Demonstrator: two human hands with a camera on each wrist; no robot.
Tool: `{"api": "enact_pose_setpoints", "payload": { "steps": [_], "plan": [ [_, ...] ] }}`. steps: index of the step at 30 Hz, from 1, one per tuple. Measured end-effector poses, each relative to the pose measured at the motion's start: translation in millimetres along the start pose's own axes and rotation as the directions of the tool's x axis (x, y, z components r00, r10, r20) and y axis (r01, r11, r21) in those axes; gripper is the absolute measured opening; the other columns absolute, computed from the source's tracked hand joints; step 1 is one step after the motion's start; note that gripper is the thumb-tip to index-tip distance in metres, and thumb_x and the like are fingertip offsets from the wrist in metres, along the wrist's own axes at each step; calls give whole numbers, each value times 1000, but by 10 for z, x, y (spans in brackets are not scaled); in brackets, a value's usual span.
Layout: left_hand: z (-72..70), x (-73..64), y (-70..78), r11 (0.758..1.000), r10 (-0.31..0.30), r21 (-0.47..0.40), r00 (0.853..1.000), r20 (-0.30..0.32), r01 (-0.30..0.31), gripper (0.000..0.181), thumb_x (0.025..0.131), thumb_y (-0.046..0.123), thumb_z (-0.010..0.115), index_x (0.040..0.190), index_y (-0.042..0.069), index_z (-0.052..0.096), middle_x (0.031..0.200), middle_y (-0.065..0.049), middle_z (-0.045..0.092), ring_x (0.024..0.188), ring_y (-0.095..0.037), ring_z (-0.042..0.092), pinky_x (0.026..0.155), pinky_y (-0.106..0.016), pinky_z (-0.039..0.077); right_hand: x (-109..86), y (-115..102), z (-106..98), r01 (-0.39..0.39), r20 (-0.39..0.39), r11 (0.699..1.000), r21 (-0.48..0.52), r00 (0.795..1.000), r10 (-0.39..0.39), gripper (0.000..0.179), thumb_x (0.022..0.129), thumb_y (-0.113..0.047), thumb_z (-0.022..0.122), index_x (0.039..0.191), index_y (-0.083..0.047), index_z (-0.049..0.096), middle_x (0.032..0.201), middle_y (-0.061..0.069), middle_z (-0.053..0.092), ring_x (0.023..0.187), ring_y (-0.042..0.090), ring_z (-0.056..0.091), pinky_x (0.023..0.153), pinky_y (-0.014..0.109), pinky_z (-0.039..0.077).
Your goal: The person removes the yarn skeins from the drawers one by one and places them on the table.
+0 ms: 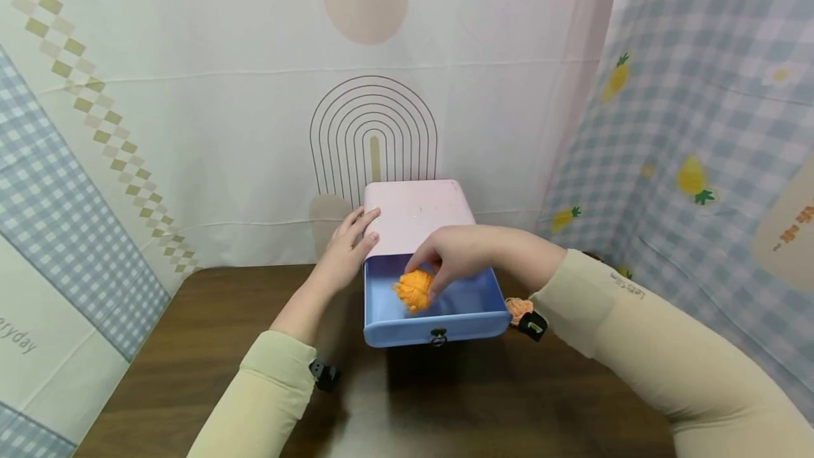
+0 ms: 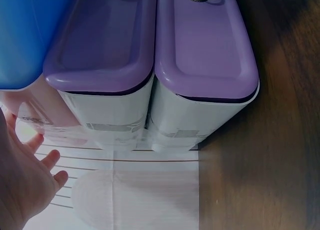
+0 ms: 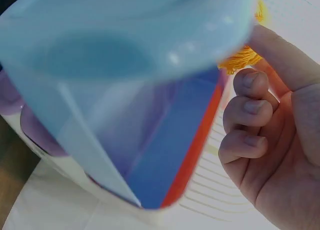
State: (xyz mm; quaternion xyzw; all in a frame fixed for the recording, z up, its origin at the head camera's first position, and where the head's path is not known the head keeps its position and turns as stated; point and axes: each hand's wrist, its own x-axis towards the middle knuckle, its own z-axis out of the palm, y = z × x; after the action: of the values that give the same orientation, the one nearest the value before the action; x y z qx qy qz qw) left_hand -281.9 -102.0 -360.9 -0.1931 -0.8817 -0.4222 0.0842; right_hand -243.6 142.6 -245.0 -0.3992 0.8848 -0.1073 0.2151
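My right hand [image 1: 463, 251] pinches a ball of orange yarn [image 1: 415, 290] between thumb and fingers, above the pulled-out blue drawer [image 1: 375, 295]. In the right wrist view the orange yarn [image 3: 241, 59] shows at the fingertips, partly hidden behind the blue drawer front [image 3: 125, 34]. With its fingers extended, my left hand [image 1: 343, 253] rests against the left edge of the pink cabinet top [image 1: 416, 214]. The left wrist view has the left hand [image 2: 25, 180] beside the cabinet's side, its fingers spread.
Below the blue drawer are two purple drawers [image 2: 107, 49] with ring pulls, both closed. A peach yarn ball [image 1: 518, 309] lies on the wooden table [image 1: 254, 345], right of the drawer, partly behind the right sleeve. Printed cloth [image 1: 254, 126] hangs behind and at the sides.
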Motion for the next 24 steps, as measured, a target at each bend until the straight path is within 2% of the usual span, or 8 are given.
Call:
{"api": "enact_pose_setpoints", "payload": {
  "steps": [8, 12, 21, 24],
  "plan": [
    [18, -2, -3, 1000, 7, -2, 1000, -5, -7, 54, 102, 53, 40, 153, 34, 38, 164, -3, 18, 147, -44, 14, 109, -71, 14, -292, 151, -140, -61, -85, 996, 62, 994, 66, 48, 82, -26, 82, 128, -22, 69, 68, -4, 55, 65, 11, 49, 63, 28, 43],
    [20, 0, -8, 1000, 5, -4, 1000, -4, -5, 54, 102, 54, 40, 153, 36, 38, 164, -3, 17, 147, -43, 13, 109, -71, 14, -450, 272, -187, -71, -131, 992, 103, 988, 84, 48, 83, -24, 81, 129, -17, 68, 69, -2, 53, 65, 13, 47, 63, 29, 42],
    [11, -10, 19, 1000, 8, -18, 1000, -12, -8, 53, 102, 52, 41, 153, 35, 39, 164, -4, 18, 147, -43, 13, 109, -71, 14, -841, 621, -208, -139, -222, 969, 205, 958, 184, 51, 81, -32, 82, 128, -20, 68, 68, 1, 53, 62, 16, 47, 56, 28, 41],
    [10, -10, 24, 1000, 7, -20, 1000, -11, -8, 53, 102, 52, 40, 153, 34, 38, 164, -4, 18, 148, -42, 13, 109, -71, 14, -974, 759, -173, -161, -236, 961, 226, 948, 215, 56, 81, -33, 82, 131, -15, 65, 67, 1, 53, 61, 15, 46, 56, 29, 41]
  ]
}}
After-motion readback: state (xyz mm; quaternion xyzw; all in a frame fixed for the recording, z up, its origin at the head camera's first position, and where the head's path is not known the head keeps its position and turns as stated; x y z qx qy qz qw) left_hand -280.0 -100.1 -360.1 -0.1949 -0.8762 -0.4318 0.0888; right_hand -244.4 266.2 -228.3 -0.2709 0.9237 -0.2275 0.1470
